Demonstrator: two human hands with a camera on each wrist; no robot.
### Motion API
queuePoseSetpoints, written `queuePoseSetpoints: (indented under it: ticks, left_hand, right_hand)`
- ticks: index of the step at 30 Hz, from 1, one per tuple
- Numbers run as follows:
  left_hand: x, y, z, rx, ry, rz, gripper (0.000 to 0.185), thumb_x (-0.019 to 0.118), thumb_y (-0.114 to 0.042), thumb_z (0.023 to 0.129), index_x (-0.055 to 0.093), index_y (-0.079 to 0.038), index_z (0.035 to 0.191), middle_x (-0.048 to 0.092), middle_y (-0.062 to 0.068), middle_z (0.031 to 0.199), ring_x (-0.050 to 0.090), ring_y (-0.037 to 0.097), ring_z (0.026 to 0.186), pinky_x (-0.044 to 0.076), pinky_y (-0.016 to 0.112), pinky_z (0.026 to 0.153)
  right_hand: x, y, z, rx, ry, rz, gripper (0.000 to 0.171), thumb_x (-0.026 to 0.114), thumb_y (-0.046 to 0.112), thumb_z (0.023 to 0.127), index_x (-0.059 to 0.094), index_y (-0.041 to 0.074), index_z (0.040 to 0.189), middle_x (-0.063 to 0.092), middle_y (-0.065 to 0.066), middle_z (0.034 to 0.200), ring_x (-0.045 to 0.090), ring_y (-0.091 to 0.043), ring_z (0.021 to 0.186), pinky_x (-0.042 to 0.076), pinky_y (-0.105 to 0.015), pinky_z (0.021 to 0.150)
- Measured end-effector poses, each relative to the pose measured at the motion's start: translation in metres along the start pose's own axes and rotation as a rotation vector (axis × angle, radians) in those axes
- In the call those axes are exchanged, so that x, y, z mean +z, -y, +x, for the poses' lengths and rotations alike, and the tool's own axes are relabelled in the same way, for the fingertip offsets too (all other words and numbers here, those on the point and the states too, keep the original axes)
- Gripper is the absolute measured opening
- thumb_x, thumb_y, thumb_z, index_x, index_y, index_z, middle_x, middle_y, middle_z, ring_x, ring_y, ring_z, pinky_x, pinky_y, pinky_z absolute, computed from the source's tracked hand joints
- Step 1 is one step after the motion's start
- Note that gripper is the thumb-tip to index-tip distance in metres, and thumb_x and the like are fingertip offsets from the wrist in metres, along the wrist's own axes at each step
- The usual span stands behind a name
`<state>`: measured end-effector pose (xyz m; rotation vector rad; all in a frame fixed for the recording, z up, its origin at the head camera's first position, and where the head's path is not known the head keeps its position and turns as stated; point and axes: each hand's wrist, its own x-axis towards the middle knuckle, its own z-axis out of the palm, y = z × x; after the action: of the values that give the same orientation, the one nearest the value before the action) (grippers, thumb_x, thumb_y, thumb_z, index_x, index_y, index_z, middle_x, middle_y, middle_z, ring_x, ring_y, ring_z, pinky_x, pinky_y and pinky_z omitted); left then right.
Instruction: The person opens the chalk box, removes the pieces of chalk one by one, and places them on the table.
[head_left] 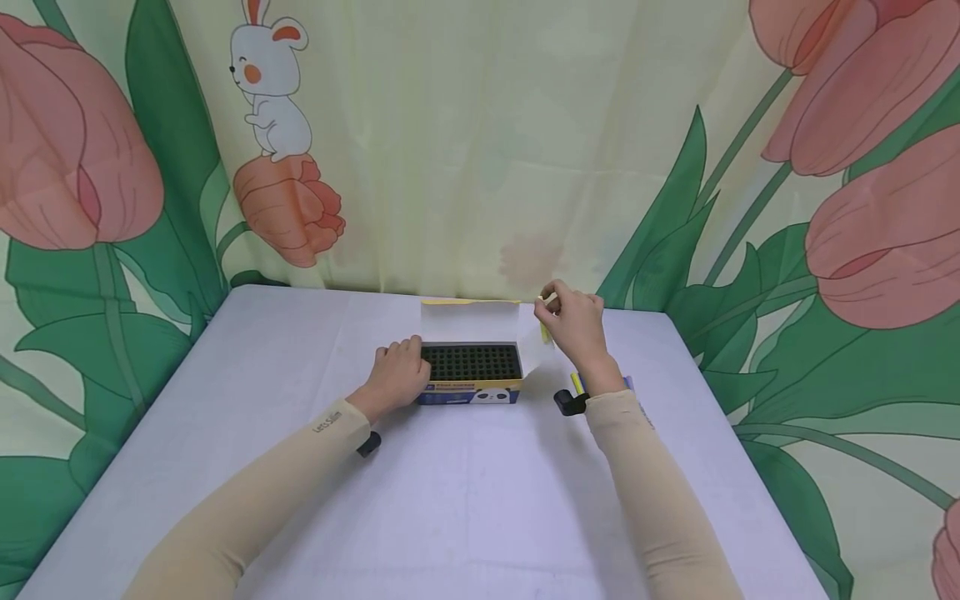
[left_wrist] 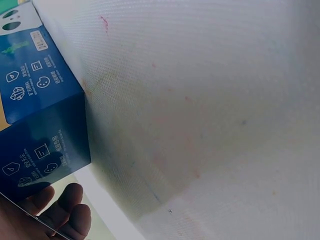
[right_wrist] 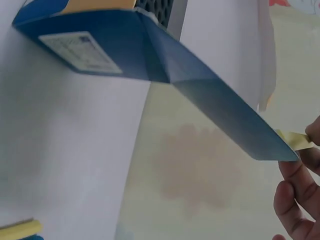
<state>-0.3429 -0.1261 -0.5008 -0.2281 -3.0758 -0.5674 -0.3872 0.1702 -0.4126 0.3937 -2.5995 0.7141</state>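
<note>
Two hands worked at one open box (head_left: 471, 372) near the middle of the tabletop (head_left: 465, 500). The right hand (head_left: 576, 323) had its grip closed on a small yellow tab (right_wrist: 296, 140) at the corner of the box's side flap (right_wrist: 230, 122), at about 2 o'clock from the box. The left hand (head_left: 397, 375) rested against the box's left end, at 9 o'clock, fingers curled on its edge. Inside the box lay a black grid tray (head_left: 472, 363). A yellow pen (head_left: 576, 385) lay at 4 o'clock, under the right wrist.
</note>
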Motion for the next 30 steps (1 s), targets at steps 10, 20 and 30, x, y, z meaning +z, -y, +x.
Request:
queuePoseSetpoints:
  ticks: [10, 20, 30]
  left_hand:
    - [0.002, 0.0, 0.0, -0.001, 0.004, -0.003, 0.034, 0.033, -0.023, 0.101, 0.051, 0.0, 0.119, 0.057, 0.012, 0.097, 0.051, 0.031, 0.092, 0.038, 0.06, 0.102]
    - [0.001, 0.001, 0.001, -0.003, 0.006, 0.003, 0.035, 0.032, -0.024, 0.101, 0.051, -0.001, 0.12, 0.057, 0.012, 0.099, 0.051, 0.031, 0.094, 0.038, 0.059, 0.103]
    - [-0.002, 0.0, -0.001, -0.004, 0.013, -0.008, 0.033, 0.033, -0.023, 0.101, 0.051, -0.001, 0.118, 0.056, 0.012, 0.097, 0.051, 0.031, 0.093, 0.038, 0.06, 0.104]
  right_hand:
    - [-0.011, -0.029, -0.011, 0.075, -0.001, -0.016, 0.018, 0.065, 0.029, 0.098, 0.067, 0.013, 0.107, 0.074, -0.007, 0.079, 0.065, -0.029, 0.071, 0.028, -0.061, 0.108]
    - [-0.011, -0.077, -0.037, 0.221, 0.08, -0.079, 0.021, 0.062, 0.032, 0.099, 0.066, 0.013, 0.107, 0.075, -0.009, 0.085, 0.067, -0.03, 0.076, 0.026, -0.061, 0.107]
    - [-0.004, -0.114, -0.055, 0.402, 0.219, -0.135, 0.03, 0.059, 0.035, 0.101, 0.066, 0.009, 0.115, 0.074, -0.017, 0.104, 0.066, -0.036, 0.097, 0.025, -0.062, 0.108]
